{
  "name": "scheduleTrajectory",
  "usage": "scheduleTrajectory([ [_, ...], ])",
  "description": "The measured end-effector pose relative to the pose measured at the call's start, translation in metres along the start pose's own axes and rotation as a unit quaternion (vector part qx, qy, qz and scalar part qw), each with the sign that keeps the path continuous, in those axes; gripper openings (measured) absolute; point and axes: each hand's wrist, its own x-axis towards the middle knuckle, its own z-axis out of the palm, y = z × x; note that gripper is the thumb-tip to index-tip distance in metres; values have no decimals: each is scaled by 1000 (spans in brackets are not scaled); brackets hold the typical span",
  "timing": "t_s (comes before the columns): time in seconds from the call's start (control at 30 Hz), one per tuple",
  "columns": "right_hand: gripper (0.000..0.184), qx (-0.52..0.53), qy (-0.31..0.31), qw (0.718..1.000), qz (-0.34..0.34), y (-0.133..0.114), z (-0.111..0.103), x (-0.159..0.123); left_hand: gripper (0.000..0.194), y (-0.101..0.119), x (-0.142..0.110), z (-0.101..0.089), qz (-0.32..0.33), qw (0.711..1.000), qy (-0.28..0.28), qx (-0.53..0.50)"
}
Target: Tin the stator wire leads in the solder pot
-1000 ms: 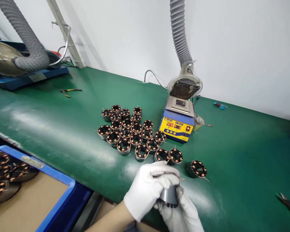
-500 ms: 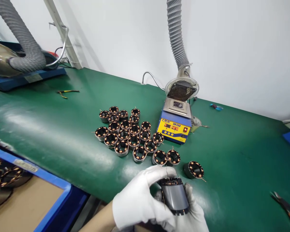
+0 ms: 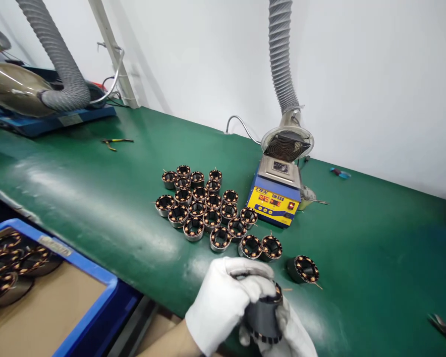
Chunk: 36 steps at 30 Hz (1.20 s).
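Observation:
A dark grey motor stator with a black slotted rim is held tilted near the front edge of the bench. My right hand, in a white glove, grips it from the right and below. From the left, my left hand, also gloved, has its fingers curled over the upper rim; what the fingertips pinch there is hidden. A copper wire end sticks out at the right of the rim. Just beyond my hands, a single stator lies tilted on the bench.
Several stators stand grouped on the green bench. Behind them is a yellow and blue solder pot under an extraction hose. A blue bin with more stators is at left. Pliers lie at far left and right.
The stator has turned and dropped slightly in my hands. My left fingers have closed in over its top rim, where they were spread before. The view has shifted a little to the left.

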Motion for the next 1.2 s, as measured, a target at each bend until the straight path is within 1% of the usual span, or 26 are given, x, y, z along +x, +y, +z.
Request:
scheduleTrajectory([
  [0.07, 60, -101, 46, 989, -100, 5, 3, 1, 6, 0, 4, -4, 37, 996, 74, -27],
  [0.1, 62, -158, 85, 971, -156, 8, 3, 2, 8, 0, 7, -6, 61, 992, 98, -58],
  [0.13, 61, -217, 131, 943, -218, 11, 2, 4, 16, 0, 10, -8, 88, 986, 100, -99],
  [0.17, 60, -275, 172, 902, -283, 14, -1, 6, 28, -1, 12, -10, 110, 981, 76, -140],
  [0.2, 59, -332, 200, 853, -350, 17, -5, 8, 39, -2, 14, -9, 112, 979, 27, -168],
  [0.23, 59, -383, 208, 800, -413, 20, -10, 11, 44, -3, 14, -8, 98, 979, -35, -174],
  [0.27, 58, -424, 203, 750, -465, 23, -15, 15, 42, -5, 14, -5, 79, 979, -84, -169],
  [0.3, 56, -454, 187, 710, -505, 25, -20, 18, 36, -6, 12, -1, 60, 979, -108, -161],
  [0.33, 53, -472, 167, 684, -530, 27, -24, 21, 28, -7, 11, 2, 46, 981, -106, -156],
  [0.37, 51, -478, 155, 673, -543, 29, -26, 22, 25, -7, 9, 4, 45, 982, -89, -162],
  [0.4, 50, -472, 157, 676, -544, 30, -27, 23, 25, -7, 7, 4, 60, 979, -65, -184],
  [0.47, 53, -440, 184, 701, -530, 31, -25, 22, 26, -4, 5, 1, 111, 967, -10, -230],
  [0.53, 60, -413, 208, 719, -519, 29, -22, 20, 26, 1, 6, -6, 135, 966, 11, -222],
  [0.57, 63, -406, 209, 723, -518, 27, -21, 19, 27, 3, 7, -8, 123, 972, 4, -198],
  [0.63, 64, -411, 191, 727, -516, 21, -24, 17, 33, 5, 9, -10, 64, 990, -31, -118],
  [0.67, 62, -418, 179, 728, -513, 18, -27, 17, 33, 5, 10, -8, 36, 995, -43, -81],
  [0.7, 60, -423, 168, 731, -509, 16, -30, 17, 29, 5, 11, -6, 18, 998, -40, -53],
  [0.77, 58, -431, 145, 739, -498, 13, -37, 18, 19, 4, 12, 0, -2, 1000, -9, -26],
  [0.83, 58, -431, 136, 743, -493, 13, -41, 18, 16, 3, 11, 4, -14, 999, 22, -29],
  [0.93, 58, -435, 139, 732, -505, 18, -38, 17, 15, 2, 8, 4, -16, 998, 57, -21],
  [0.97, 58, -435, 145, 727, -511, 20, -35, 16, 18, 1, 8, 3, -6, 998, 54, -15],
  [1.0, 58, -435, 152, 723, -516, 22, -33, 16, 27, 1, 7, 1, 15, 999, 49, -13],
  [1.07, 58, -429, 170, 718, -520, 26, -27, 15, 53, 1, 7, 0, 56, 998, 23, -11],
  [1.1, 57, -428, 177, 717, -520, 28, -25, 14, 55, 1, 8, 0, 59, 998, 5, -8],
  [1.13, 56, -431, 180, 716, -520, 30, -24, 14, 47, 2, 8, 1, 48, 999, -11, -8],
  [1.2, 54, -438, 180, 715, -514, 31, -23, 14, 14, 2, 8, 4, -3, 999, -38, -24],
])
